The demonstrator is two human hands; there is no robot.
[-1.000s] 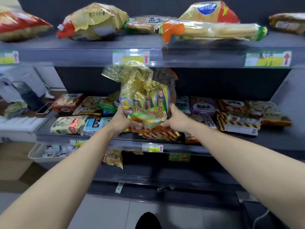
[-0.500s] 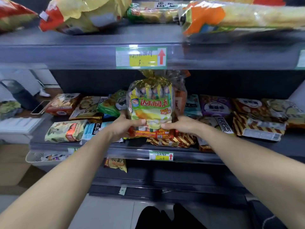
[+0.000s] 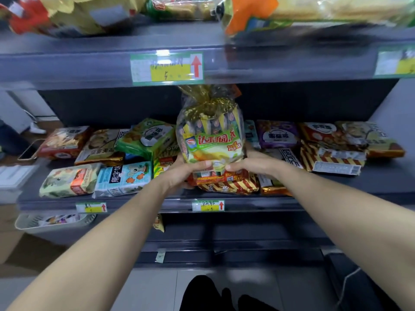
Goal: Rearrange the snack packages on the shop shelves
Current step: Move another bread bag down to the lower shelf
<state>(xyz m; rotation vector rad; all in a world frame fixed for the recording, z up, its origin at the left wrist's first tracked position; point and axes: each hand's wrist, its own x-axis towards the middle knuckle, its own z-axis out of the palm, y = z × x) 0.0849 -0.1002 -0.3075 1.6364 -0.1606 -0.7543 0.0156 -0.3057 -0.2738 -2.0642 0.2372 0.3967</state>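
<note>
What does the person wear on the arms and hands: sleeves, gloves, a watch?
Nothing visible. The left hand and right hand are bare: no gloves, no watch at the wrists. The left forearm and right forearm are uncovered to the frame's edge; no sleeve shows.

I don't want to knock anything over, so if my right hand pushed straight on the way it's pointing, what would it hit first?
Apart from the tall clear bag it grips, the right hand would probably meet the teal packet lying just behind; depth is unclear.
</note>
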